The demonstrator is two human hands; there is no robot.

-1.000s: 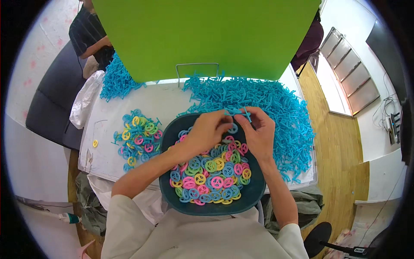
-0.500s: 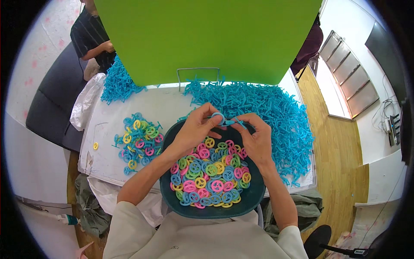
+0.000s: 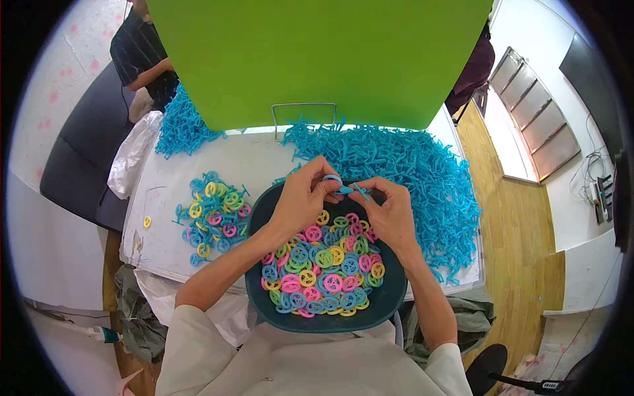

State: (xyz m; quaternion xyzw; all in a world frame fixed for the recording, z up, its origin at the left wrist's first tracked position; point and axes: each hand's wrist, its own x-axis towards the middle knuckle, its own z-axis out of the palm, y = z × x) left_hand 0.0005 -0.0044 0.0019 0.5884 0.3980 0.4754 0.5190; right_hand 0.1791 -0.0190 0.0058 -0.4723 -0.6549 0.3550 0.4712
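Observation:
Above the far rim of a dark green basin (image 3: 330, 329), my two hands meet with fingers pinched. My left hand (image 3: 298, 200) grips a small light blue plastic wheel (image 3: 332, 177) by its ring. Between thumb and forefinger, my right hand (image 3: 392, 214) pinches a blue T-shaped plastic piece (image 3: 360, 191). The piece's end meets the wheel's middle; whether they are locked together I cannot tell. Below my hands, the basin holds many small spoked wheels (image 3: 323, 259) in pink, yellow, green and blue.
A big heap of blue T-shaped pieces (image 3: 409, 171) covers the table's right side. Left of the basin lies a pile of wheels joined to blue pieces (image 3: 214, 214), and a lone yellow wheel (image 3: 147, 222). A green panel (image 3: 317, 59) stands behind; another person (image 3: 140, 56) sits far left.
The blue wheel has tipped from nearly face-on to more edge-on in my left fingers. My right hand has shifted slightly left, bringing the blue piece closer against it.

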